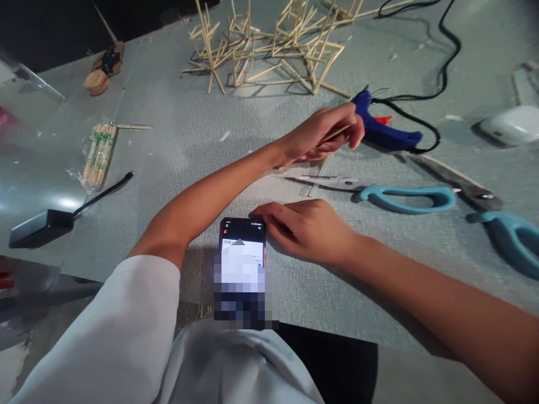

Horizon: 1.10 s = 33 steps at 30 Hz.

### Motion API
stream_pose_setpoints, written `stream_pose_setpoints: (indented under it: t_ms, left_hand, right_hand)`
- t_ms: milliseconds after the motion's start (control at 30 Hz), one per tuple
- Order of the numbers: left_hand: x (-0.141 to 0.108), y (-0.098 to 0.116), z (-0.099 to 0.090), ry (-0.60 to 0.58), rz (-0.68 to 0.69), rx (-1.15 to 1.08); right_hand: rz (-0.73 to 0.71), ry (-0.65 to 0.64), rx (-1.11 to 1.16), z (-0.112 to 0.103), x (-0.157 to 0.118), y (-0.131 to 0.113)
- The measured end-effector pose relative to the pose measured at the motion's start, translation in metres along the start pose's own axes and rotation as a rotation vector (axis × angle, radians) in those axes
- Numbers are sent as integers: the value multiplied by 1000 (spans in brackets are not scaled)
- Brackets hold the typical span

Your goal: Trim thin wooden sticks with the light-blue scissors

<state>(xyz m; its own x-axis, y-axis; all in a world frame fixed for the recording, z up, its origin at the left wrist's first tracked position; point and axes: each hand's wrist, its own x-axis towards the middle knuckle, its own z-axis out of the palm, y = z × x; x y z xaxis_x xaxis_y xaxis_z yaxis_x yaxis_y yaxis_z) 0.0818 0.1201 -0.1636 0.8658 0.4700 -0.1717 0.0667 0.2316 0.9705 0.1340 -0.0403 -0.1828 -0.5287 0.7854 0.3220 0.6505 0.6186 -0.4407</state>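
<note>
My left hand reaches across the table with its fingers closed around a thin wooden stick. Its fingertips are beside a blue glue gun; whether they touch it I cannot tell. Below that hand, a few thin sticks lie partly hidden, by the blades of blue-handled scissors. My right hand rests on the table, fingers curled at the top right corner of a lit phone. The lower part of the phone's screen is blurred out.
Frames of joined wooden sticks stand at the back. A second pair of scissors lies right, near a white object. A black cable runs back from the glue gun. Wrapped sticks and a black box are left.
</note>
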Motion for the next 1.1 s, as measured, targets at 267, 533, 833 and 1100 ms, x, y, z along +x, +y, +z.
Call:
stream_pose_setpoints:
  t_ms: [267,533,833,1100]
  left_hand:
    - [-12,12,9,-58,54,70]
    - [-12,6,5,-98,76,79]
    - [-5,0,2,-151,118,29]
    - [1,-2,1,-138,121,33]
  right_hand:
    - [-49,71,144,-4,1,-6]
    - [38,54,362,-3,-2,-20]
    - [57,6,312,-2,-5,-26]
    - [56,-8,269,3,-12,-43]
